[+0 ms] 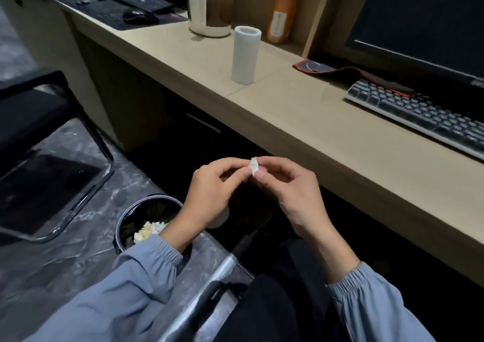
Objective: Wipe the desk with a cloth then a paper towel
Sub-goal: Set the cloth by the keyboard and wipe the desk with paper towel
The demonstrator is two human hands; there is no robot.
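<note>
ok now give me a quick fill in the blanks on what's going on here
1. The scrap is pinched by ___ hands: the left hand and the right hand.
2. The paper towel roll stands ___ on the desk.
3. The bin on the floor sits nearest the ___ hand.

Missing words: both; upright; left
</note>
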